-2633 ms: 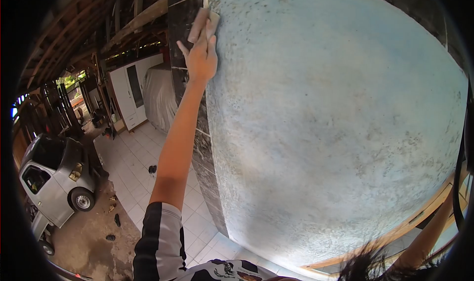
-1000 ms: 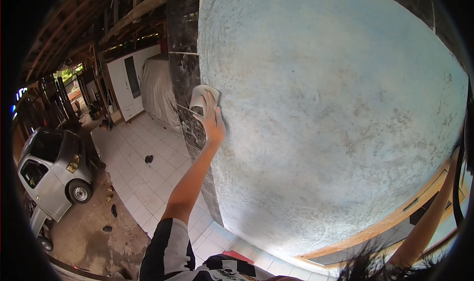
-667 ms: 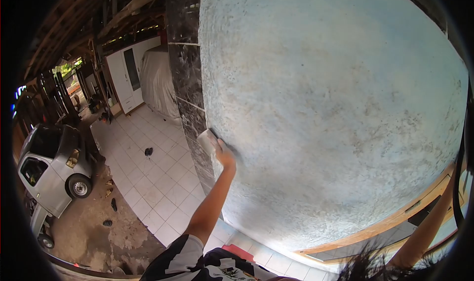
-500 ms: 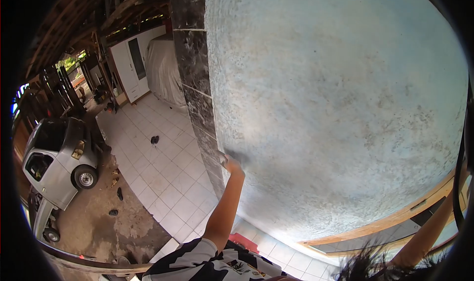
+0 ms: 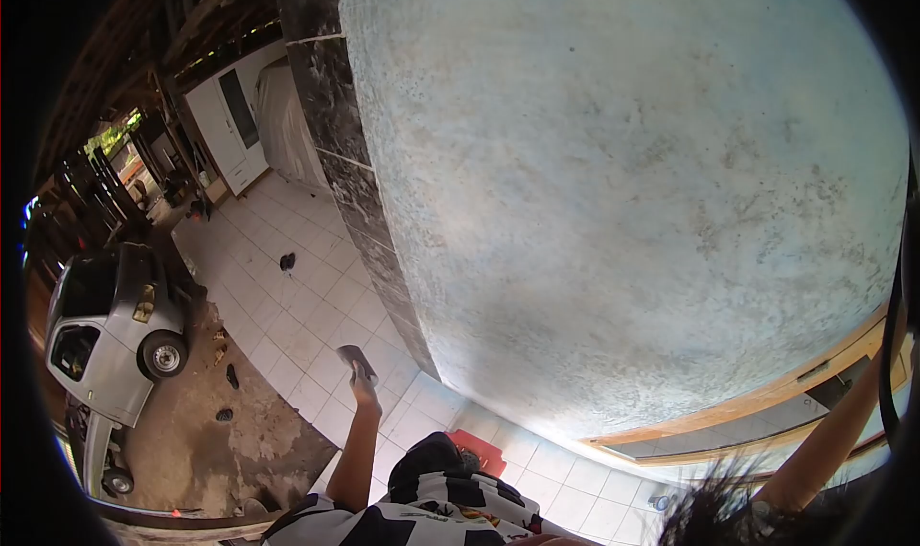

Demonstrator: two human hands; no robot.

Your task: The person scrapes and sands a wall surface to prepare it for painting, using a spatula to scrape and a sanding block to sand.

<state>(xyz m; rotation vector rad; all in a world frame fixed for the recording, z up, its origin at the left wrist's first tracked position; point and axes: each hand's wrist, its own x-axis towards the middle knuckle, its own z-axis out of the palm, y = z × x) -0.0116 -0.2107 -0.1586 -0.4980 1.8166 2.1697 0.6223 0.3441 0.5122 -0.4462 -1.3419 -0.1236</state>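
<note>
The left hand point(image 5: 363, 389) closes its fingers around a small flat pad point(image 5: 356, 360), most likely a sanding block or sponge, which sticks out past the fingertips toward 11 o'clock. Half a second ago that pad was pressed against the wall's left edge; earlier still it was high up by the top corner. Now hand and pad are off the wall and hang low, at about 7 o'clock from the wall's middle, over the floor. The long downward stroke along the edge looks finished, so I judge this strip rubbed from top to bottom.

The pad looks thin, pale underneath and dark on its upper face; its exact material is too small to tell. The forearm runs from it down toward 6 o'clock into a black-and-white patterned sleeve point(image 5: 422, 522).

The wall point(image 5: 632, 191) fills the view from 12 to 4 o'clock: pale blue-grey, rough, mottled with brown and dark specks, chalky in look. Along its left side runs a band of glossy dark marbled tiles point(image 5: 335, 134). A wooden frame point(image 5: 767, 402) edges it at 4 o'clock.

Only the right forearm point(image 5: 824, 450) shows, raised at 4 o'clock; the hand is out of view, so its grip cannot be told.

Farther out, at 8 to 10 o'clock, lie square white floor tiles point(image 5: 287, 306), bare patchy ground, and a silver car point(image 5: 110, 335).
</note>
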